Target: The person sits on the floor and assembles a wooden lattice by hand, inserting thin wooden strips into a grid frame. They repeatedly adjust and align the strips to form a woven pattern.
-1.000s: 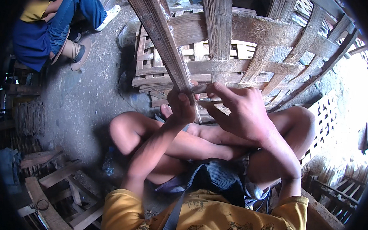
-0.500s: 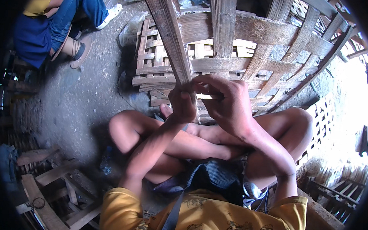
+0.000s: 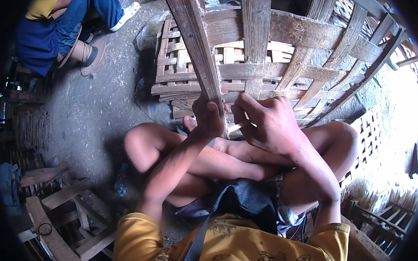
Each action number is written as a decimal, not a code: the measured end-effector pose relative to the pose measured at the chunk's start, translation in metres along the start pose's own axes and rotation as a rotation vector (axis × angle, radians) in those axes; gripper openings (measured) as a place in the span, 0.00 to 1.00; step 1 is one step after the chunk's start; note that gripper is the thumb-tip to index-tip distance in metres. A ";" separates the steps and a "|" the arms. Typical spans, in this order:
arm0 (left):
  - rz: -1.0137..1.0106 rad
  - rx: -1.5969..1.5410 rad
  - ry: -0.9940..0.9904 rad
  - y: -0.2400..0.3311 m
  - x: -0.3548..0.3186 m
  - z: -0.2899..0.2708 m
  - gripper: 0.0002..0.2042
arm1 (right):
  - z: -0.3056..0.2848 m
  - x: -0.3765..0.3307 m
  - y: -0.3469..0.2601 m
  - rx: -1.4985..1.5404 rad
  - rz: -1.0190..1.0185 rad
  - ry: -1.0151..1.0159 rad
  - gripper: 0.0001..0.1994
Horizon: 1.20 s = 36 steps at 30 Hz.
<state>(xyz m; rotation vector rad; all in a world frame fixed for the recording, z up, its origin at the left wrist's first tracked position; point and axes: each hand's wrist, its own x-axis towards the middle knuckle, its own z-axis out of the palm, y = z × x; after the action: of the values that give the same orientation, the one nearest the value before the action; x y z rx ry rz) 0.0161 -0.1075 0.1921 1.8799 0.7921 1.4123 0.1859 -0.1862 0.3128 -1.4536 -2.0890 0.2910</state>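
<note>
A large woven panel of flat wooden slats (image 3: 254, 34) leans up before my crossed legs, its thick edge strip (image 3: 194, 39) slanting down to my hands. Wrapped round the lower part of that edge strip is my left hand (image 3: 208, 116), its thumb upward. Just to the right, my right hand (image 3: 271, 124) is closed, with a thin pale strip (image 3: 238, 126) pinched in its fingers. The strip's other end meets the panel's edge below my left hand. My left fingertips are partly hidden behind the wood.
Behind the leaning panel lies a stack of woven panels (image 3: 166, 89). A seated person in blue jeans (image 3: 92, 9) is at the upper left. A plastic bottle (image 3: 121, 186) stands by my left knee. Wooden frame pieces (image 3: 53, 228) fill the lower left; a slatted crate (image 3: 385, 217) is at lower right.
My right hand has moved right and slightly down, away from the edge strip, and the pale strip now shows between it and the panel. My left hand keeps its hold.
</note>
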 end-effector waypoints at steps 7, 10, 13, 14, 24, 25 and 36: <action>-0.012 -0.036 0.001 -0.018 -0.009 0.000 0.36 | -0.003 0.007 -0.009 0.152 0.017 0.201 0.17; -0.145 -0.088 -0.053 0.003 -0.003 0.000 0.36 | -0.017 0.013 -0.014 0.175 0.025 0.238 0.15; -0.139 -0.142 -0.018 0.007 0.000 0.003 0.36 | -0.020 0.018 -0.020 0.098 0.000 0.336 0.11; -0.137 -0.145 -0.020 0.006 -0.001 0.003 0.36 | -0.020 0.019 -0.019 0.075 -0.013 0.353 0.11; -0.125 -0.195 -0.071 -0.002 0.001 0.003 0.30 | -0.018 0.022 -0.022 -0.199 -0.061 0.470 0.17; -0.146 -0.202 -0.078 -0.004 0.000 0.003 0.30 | -0.016 0.022 -0.022 -0.212 -0.073 0.491 0.18; -0.144 -0.136 -0.128 -0.001 0.000 -0.002 0.28 | 0.006 0.021 -0.014 -0.267 -0.141 0.496 0.19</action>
<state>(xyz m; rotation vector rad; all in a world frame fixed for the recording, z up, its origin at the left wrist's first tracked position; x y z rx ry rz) 0.0139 -0.1064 0.1915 1.7538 0.7348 1.2132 0.1662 -0.1714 0.3221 -1.3420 -1.8488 -0.3823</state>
